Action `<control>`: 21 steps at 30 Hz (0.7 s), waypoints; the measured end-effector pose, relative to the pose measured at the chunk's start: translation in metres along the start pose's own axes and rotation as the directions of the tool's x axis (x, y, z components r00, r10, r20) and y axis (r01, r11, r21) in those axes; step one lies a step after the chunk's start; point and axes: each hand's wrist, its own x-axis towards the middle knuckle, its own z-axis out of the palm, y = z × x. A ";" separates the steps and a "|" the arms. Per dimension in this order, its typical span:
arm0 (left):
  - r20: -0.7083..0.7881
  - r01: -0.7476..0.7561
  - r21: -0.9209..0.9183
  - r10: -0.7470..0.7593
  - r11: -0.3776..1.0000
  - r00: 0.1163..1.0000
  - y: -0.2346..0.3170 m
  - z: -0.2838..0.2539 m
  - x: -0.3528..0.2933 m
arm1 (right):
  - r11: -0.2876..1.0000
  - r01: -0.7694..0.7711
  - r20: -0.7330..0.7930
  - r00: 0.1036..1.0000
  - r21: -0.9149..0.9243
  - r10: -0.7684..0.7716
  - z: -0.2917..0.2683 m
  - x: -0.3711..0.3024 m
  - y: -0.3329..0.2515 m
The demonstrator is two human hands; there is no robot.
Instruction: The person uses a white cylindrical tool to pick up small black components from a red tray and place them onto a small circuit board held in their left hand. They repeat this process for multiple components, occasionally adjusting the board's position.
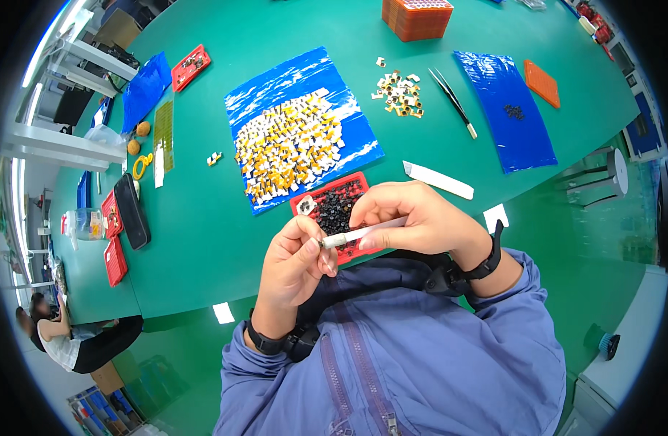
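- Green tabletop (203, 240) filled the view, and we read the scene from the body outward.
- Nearest us, both hands met just over the table's near edge. Our right hand (421, 218) pinched a slim white tool (363, 233); its long axis ran nearly level, tip pointing left toward our left hand (297, 261).
- Our left hand was curled narrow, thumb and fingertips closed at the tool's grey tip; whatever small piece it gripped was too small for us to tell.
- Just beyond the hands, partly hidden by them, lay a red tray (305, 200) packed with small black parts; the right hand sat closer over it.
- Farther out, a blue sheet (305, 73) carried a dense heap of yellow-and-white components (286, 149).
- To the right of that, a loose cluster of similar pieces (399, 93), black tweezers (450, 98) and a white strip (437, 179).
- Farther right, a second blue sheet (508, 123) held a few dark bits, an orange tray (541, 82) touching its edge.
- Farthest, a stack of orange trays (417, 18).
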 end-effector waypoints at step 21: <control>-0.111 -0.146 0.261 0.180 0.954 0.978 0.013 0.004 0.004 | 0.928 0.116 -0.303 0.924 -0.355 -0.231 -0.004 -0.002 0.022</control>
